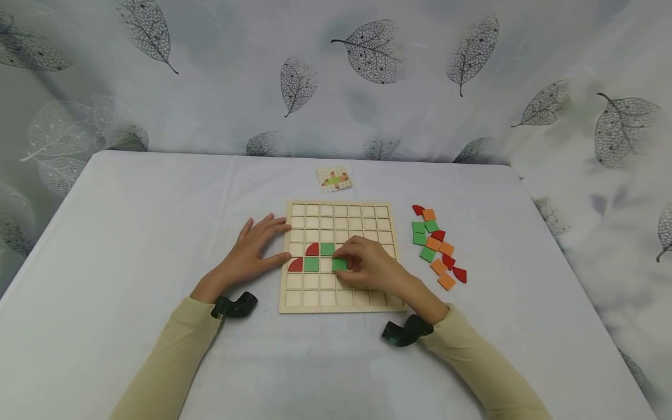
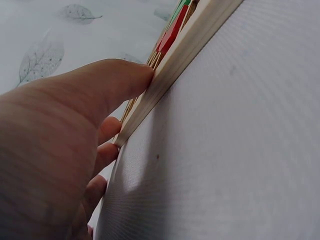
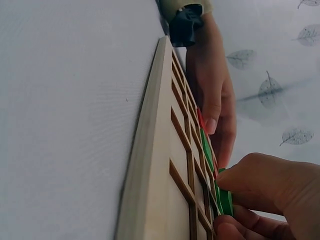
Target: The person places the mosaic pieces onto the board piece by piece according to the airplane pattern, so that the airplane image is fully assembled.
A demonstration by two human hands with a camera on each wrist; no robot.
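Right hand (image 1: 370, 265): thumb and fingers closed in a pinch on a green square (image 1: 339, 265), a hold that seems suited to so thin a piece
Green square: at the middle of the wooden board (image 1: 343, 310), right of the set pieces (whether it is fully seated cannot be told)
Left hand (image 1: 249, 251): fingers spread, gripping nothing, thumb touching the board's left edge, probably to steady it
Set pieces: two red quarter-rounds (image 1: 296, 265) and two green tiles (image 1: 311, 264) in the grid
In the way: the right hand, hiding several cells
Loose pieces (image 1: 433, 244): right of the board, perhaps for easy reach
Picture card (image 1: 334, 179): beyond the far edge, likely for looking at
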